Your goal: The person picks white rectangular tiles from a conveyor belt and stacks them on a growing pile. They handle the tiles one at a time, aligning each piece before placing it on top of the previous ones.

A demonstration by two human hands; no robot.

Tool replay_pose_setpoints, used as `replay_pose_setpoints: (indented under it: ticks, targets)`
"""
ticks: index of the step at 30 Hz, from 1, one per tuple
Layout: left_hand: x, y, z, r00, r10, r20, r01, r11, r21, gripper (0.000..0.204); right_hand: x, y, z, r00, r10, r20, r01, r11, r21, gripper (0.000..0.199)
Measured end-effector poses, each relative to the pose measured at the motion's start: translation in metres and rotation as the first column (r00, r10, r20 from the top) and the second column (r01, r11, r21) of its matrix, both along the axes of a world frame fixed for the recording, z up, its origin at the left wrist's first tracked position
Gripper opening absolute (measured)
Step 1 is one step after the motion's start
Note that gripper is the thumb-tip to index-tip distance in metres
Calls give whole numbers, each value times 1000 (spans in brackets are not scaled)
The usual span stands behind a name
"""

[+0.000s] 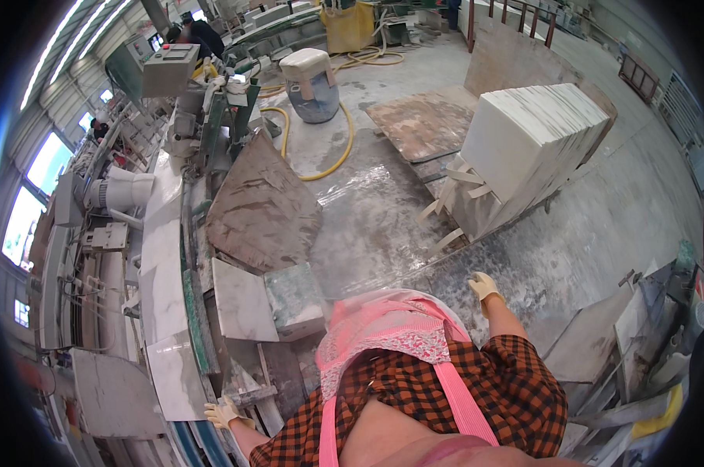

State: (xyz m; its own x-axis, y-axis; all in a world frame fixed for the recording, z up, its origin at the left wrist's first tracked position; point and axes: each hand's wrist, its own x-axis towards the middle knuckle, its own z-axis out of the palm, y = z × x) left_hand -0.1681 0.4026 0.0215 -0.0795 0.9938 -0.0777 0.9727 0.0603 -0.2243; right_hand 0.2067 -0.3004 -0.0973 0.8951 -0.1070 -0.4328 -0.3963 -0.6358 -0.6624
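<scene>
My left hand (pixel 223 413), in a cream glove, is at the lower left beside a white marble tile (pixel 178 377) on the machine's bed. Its fingers are stretched toward the tile's near edge; whether they touch it I cannot tell. My right hand (pixel 486 287), gloved alike, hangs out to the right above the wet floor with its fingers apart and nothing in it. More pale tiles (pixel 163 268) lie in line along the bed. Next to the bed, a white veined tile (pixel 244 300) leans by a block with a green, white-smeared top (pixel 294 294).
A stack of white slabs (pixel 515 148) stands on edge at the right, by rusty boards (pixel 426 121). A brown-stained board (pixel 262 206) leans by the machine. Behind it are a blue barrel (pixel 313 97) and a yellow hose (pixel 344 152). Loose slabs (pixel 585 335) lean at the lower right. People work far left.
</scene>
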Motion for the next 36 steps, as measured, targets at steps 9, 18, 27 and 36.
replay_pose_setpoints:
  ticks: [9,18,27,36]
  targets:
    - [2,-2,3,1000,7,-13,-7,1000,-7,85,0,1,-6,995,-97,13,95,990,102,47]
    - [1,0,3,1000,10,22,-9,1000,-3,85,2,-5,-10,998,-24,58,22,999,31,47]
    - [-17,23,-40,994,-109,12,106,984,142,92,14,-21,-32,982,7,189,-36,988,151,46]
    - [-8,-3,-17,984,-83,159,57,985,164,88,66,-85,-114,944,326,50,-320,942,-96,40]
